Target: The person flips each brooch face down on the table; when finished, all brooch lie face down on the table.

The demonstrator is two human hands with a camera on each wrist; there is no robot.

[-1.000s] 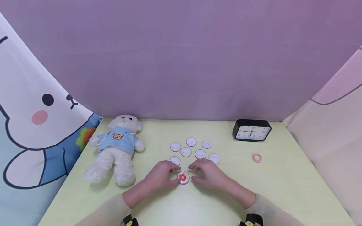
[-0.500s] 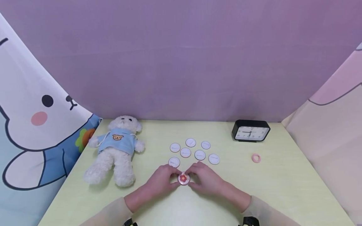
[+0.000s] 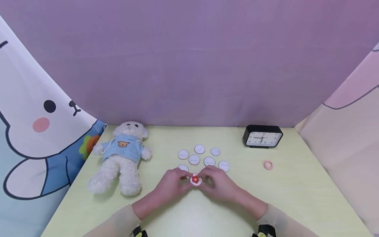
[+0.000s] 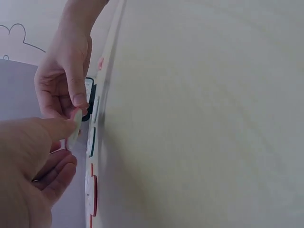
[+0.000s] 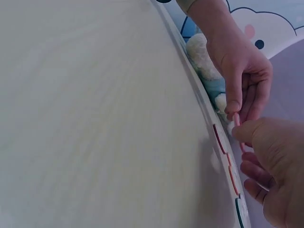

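Between both hands, just off the tabletop, is a round disc (image 3: 195, 179) with a red flower on its upper face. My left hand (image 3: 171, 185) pinches its left edge between thumb and fingers. On the opposite edge, my right hand (image 3: 220, 184) grips it the same way. In the left wrist view the disc (image 4: 74, 129) appears nearly edge-on, pale with a pinkish rim. Beyond the hands lie several white round discs (image 3: 194, 160) with a small line of marks on each; the nearest one (image 3: 183, 168) is partly covered by my left hand.
A white plush toy (image 3: 124, 158) in a blue shirt lies on the left of the table (image 3: 296, 197). At the back right stands a black clock (image 3: 263, 137), with a pink ring (image 3: 268, 165) in front of it. A purple cloth (image 3: 189, 65) hangs behind the table.
Both hands closed in on the flower disc from its two sides and now hold it by the edges. The disc has come up off the table, slightly farther forward and right.
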